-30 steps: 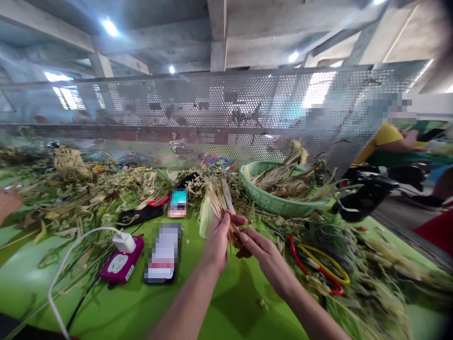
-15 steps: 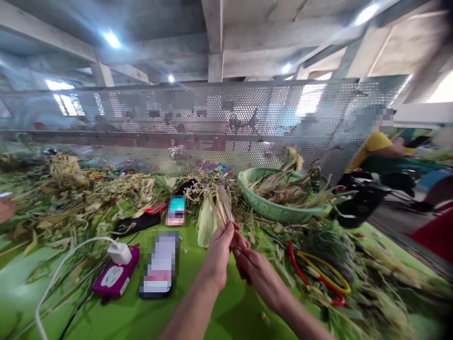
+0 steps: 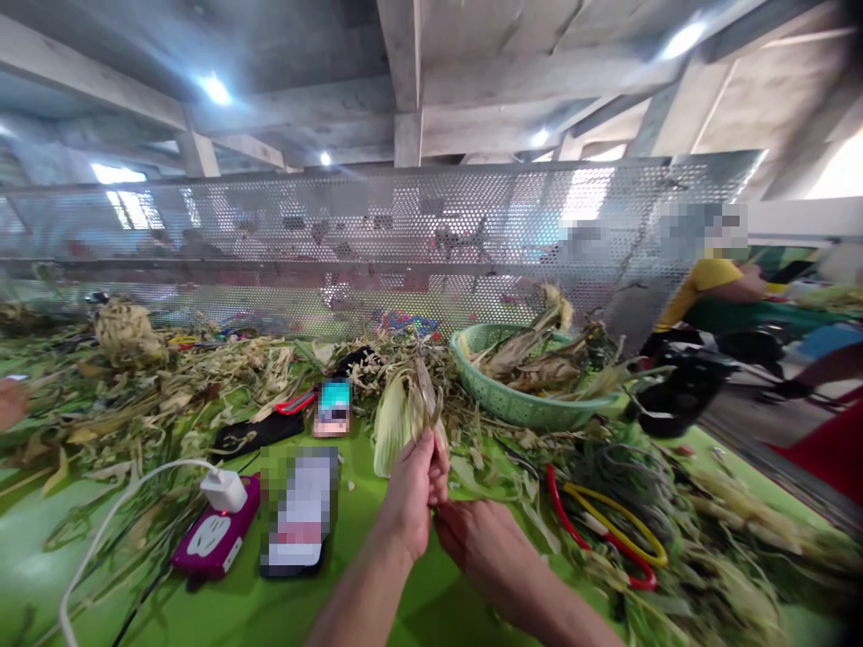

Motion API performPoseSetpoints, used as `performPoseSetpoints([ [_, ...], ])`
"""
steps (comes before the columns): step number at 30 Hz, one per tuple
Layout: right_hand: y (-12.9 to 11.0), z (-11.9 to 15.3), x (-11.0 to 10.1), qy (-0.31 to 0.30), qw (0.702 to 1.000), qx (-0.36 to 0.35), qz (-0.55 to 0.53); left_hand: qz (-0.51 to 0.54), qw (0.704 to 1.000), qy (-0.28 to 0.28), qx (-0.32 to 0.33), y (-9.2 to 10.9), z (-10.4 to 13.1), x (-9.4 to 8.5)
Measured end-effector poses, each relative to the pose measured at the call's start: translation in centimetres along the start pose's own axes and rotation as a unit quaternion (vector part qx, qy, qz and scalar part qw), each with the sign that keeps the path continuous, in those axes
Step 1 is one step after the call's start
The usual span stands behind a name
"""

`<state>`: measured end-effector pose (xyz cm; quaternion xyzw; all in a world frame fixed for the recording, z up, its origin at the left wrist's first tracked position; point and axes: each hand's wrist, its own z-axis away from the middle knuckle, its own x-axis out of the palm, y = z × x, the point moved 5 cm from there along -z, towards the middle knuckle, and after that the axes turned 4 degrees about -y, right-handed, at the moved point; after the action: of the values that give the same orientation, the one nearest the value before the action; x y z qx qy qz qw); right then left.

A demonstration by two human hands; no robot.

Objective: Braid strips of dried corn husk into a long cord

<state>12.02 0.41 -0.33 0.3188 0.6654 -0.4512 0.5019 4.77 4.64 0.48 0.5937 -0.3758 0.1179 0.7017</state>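
Note:
My left hand is closed round the lower end of a bundle of dry corn husks, whose brown and pale tips point away from me. Just below it, my right hand is closed with its fingertips against the bundle's bottom end; what they pinch is hidden behind the hand. A pale green corn husk hangs or lies at the left side of the bundle, close to my left hand.
A green basket holds dry husks. Red and yellow loops lie among scraps at right. Left are a phone, a purple power bank with a white plug, and a black pouch. A perforated metal screen stands behind.
My right hand has moved down and turned so its back faces up. My left hand has shifted slightly down, still round the husks. The view has tilted a little.

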Motion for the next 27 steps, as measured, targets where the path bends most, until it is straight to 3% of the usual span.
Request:
performPoseSetpoints([
  [6,0.6,0.1,-0.4,-0.024,0.995,0.006,-0.092,0.010,1.000,0.005,-0.025,0.4,0.3,0.3],
  [10,0.9,0.4,-2.2,-0.027,0.980,0.014,-0.197,-0.027,0.999,0.014,0.017,0.7,0.2,-0.2],
  [15,1.7,0.5,-4.7,0.068,0.905,-0.003,-0.421,-0.139,0.990,0.003,0.036,0.6,0.4,0.2],
  [19,2.8,0.5,-4.3,0.116,0.860,0.007,-0.498,-0.237,0.969,-0.046,0.058,0.0,0.7,1.6],
  [21,3.3,0.5,-4.1,0.143,0.863,0.007,-0.485,-0.267,0.959,-0.071,0.063,-0.4,0.8,1.9],
  [23,3.6,0.6,-4.3,0.179,0.888,0.007,-0.424,-0.273,0.957,-0.080,0.050,-0.9,0.7,1.9],
  [25,3.5,0.7,-4.8,0.208,0.912,-0.006,-0.352,-0.257,0.963,-0.083,0.023,-1.3,0.6,1.7],
  [27,3.2,0.9,-5.1,0.227,0.914,-0.020,-0.335,-0.224,0.971,-0.084,-0.007,-1.7,0.7,1.6],
])
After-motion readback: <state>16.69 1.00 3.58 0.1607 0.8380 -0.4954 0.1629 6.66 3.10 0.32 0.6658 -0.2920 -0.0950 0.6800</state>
